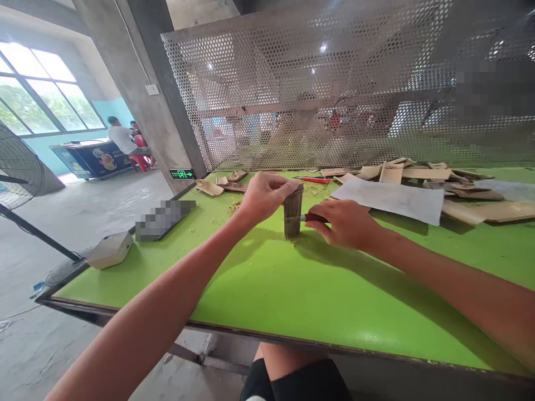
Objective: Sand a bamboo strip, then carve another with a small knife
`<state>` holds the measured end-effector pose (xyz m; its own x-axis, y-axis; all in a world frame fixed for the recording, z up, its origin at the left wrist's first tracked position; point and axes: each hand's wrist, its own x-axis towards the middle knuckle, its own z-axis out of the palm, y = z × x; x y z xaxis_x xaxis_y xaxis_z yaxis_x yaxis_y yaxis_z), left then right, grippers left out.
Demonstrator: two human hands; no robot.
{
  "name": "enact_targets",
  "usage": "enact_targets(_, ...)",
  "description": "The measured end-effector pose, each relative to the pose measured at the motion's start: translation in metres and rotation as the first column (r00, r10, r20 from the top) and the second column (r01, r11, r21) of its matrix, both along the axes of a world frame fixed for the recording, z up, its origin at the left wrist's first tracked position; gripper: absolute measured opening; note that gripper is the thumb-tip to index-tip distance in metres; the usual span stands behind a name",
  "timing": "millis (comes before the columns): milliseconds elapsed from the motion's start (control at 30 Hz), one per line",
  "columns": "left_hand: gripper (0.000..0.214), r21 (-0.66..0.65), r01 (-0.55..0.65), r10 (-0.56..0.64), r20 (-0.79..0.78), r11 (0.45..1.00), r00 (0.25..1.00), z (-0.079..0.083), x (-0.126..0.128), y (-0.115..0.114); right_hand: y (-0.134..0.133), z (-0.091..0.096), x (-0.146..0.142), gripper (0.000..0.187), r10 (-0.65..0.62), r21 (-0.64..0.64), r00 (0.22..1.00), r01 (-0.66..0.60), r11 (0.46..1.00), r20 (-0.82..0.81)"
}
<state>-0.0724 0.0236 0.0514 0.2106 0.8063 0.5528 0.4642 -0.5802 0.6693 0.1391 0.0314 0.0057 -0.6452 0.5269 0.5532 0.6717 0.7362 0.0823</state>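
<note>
Upright on the green table [276, 289] stands a dark brown, rough piece of wood or bamboo [292, 217]. My left hand [266, 196] grips it at the top, thumb across the upper edge. My right hand [340, 223] is closed around the dark reddish-brown handle of a knife [311, 218]. The short blade points left and lies across the front of the piece, low down; it looks blurred. Small shavings lie around the foot of the piece.
Light bamboo strips [390, 172] are heaped at the back right, with a white paper sheet [393, 199] near them. A red-handled tool [312, 179] lies behind my hands. A pale box [111, 250] sits on the left edge. Perforated metal panel [267, 94] stands behind the table.
</note>
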Motion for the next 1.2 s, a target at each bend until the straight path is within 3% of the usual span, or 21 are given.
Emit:
enact_targets(100, 0.034, 0.005, 0.0, 0.0, -0.006, 1.0, 1.0, -0.0006, -0.0002, 0.0011, 0.0009, -0.0002, 0.0005, 0.031, -0.002, 0.031, 0.997, 0.004, 0.999, -0.074)
enact_targets(233, 0.033, 0.016, -0.022, 0.022, -0.011, 1.0, 1.0, -0.0008, -0.0004, 0.0022, -0.0004, -0.0001, -0.0004, 0.029, -0.01, 0.018, 0.999, 0.009, 1.0, 0.037)
enact_targets(367, 0.034, 0.016, -0.039, 0.039, -0.03, 0.999, 0.999, -0.0002, 0.0022, -0.0011, -0.0017, -0.0009, -0.0021, 0.033, -0.027, 0.059, 0.999, 0.029, 0.998, -0.042)
enact_targets(500, 0.034, 0.027, -0.05, 0.051, -0.042, 0.998, 0.998, 0.0004, 0.0051, -0.0051, -0.0011, -0.0046, -0.003, 0.03, 0.015, 0.016, 0.998, -0.016, 1.0, 0.066)
enact_targets(633, 0.034, 0.034, -0.046, 0.047, -0.042, 0.998, 0.998, 0.0005, 0.0051, -0.0052, -0.0008, -0.0052, -0.0037, 0.034, -0.021, 0.051, 1.0, 0.02, 0.998, 0.008)
enact_targets(767, 0.035, 0.051, -0.047, 0.049, -0.043, 0.998, 0.998, 0.0009, 0.0044, -0.0048, -0.0018, -0.004, -0.004, 0.03, 0.001, -0.007, 0.995, 0.0, 1.0, 0.104)
enact_targets(900, 0.036, 0.042, -0.049, 0.051, -0.041, 0.998, 0.998, 0.0015, 0.0046, -0.0053, -0.0025, -0.0021, -0.0043, 0.035, -0.032, 0.052, 0.999, 0.034, 0.998, -0.029)
enact_targets(1033, 0.036, 0.047, -0.065, 0.067, -0.03, 0.997, 0.997, 0.0013, 0.0041, -0.004, -0.003, -0.0033, -0.0054, 0.031, -0.014, 0.026, 0.999, 0.013, 1.0, 0.044)
enact_targets(1200, 0.036, 0.063, -0.085, 0.087, -0.041, 0.994, 0.995, 0.0011, 0.0037, -0.0029, -0.0025, -0.0048, -0.0071, 0.034, -0.032, 0.049, 0.999, 0.035, 0.998, -0.044)
